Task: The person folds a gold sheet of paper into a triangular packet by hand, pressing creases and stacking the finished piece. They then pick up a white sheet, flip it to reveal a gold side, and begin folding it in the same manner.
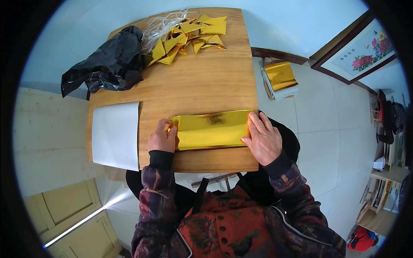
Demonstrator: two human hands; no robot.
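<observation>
A sheet of shiny gold foil paper (211,131) lies lengthwise across the near part of the wooden table, apparently folded into a long strip. My left hand (162,136) is closed at its left end, fingers curled against the edge. At the opposite end, my right hand (264,139) grips the paper's right edge, its thumb on the near side and its longer fingers toward the far corner. The undersides of both hands are hidden. Left of my left hand lies a white sheet or stack of paper (115,135).
On the table (198,86), a black plastic bag (114,60) sits at the far left beside clear plastic strips (163,28) and several folded gold pieces (185,36). More gold paper (280,75) tops a stack on the floor at right. A framed picture (361,51) leans against the wall.
</observation>
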